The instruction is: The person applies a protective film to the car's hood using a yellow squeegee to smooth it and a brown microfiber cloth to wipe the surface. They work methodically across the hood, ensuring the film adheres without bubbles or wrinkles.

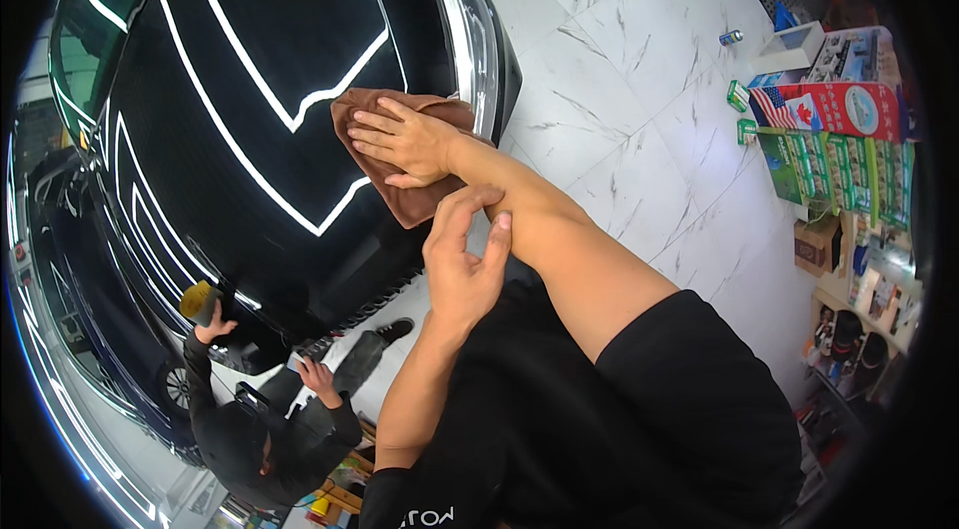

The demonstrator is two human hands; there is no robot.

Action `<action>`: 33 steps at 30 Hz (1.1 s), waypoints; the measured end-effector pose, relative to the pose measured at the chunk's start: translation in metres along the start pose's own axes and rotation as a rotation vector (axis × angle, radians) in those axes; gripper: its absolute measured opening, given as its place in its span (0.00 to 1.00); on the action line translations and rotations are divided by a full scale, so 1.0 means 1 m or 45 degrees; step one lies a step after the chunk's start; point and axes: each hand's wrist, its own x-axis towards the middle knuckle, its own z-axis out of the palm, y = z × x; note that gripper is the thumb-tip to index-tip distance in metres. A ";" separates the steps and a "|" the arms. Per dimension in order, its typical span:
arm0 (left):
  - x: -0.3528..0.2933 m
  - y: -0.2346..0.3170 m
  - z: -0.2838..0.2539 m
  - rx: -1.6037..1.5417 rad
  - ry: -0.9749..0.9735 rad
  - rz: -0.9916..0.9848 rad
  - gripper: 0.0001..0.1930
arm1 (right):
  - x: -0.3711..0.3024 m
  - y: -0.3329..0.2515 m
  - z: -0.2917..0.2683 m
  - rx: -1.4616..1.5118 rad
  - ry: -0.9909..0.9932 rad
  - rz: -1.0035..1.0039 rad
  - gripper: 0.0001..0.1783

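Observation:
My right hand (408, 141) lies flat with fingers spread on a brown cloth (425, 204). Beneath the cloth is the glossy black hood (230, 129) of a car, close to its headlight (472, 39). Part of the cloth is folded and bunched past my wrist, near the headlight. My left hand (465, 254) is curled at my right forearm, its thumb and bent forefinger touching the skin below the wrist. The other left fingers are partly hidden behind the forefinger.
At the lower left a co-worker in dark clothes (270, 444) crouches by the car's front, raising a yellow pad (198, 301). A dark car (90, 279) stands beyond. Across the marble-patterned floor (609, 99) are a can (731, 37), boxes (789, 47) and crowded shelves (854, 329).

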 end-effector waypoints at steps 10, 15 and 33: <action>-0.003 -0.019 0.003 -0.166 0.026 -0.059 0.25 | -0.001 0.001 0.006 0.010 -0.028 -0.001 0.45; 0.009 -0.012 -0.008 -0.055 -0.111 -0.002 0.28 | 0.000 0.001 0.006 -0.001 -0.008 -0.006 0.45; 0.011 -0.019 -0.022 -0.005 -0.264 0.111 0.21 | 0.000 0.000 0.008 0.010 0.020 0.000 0.43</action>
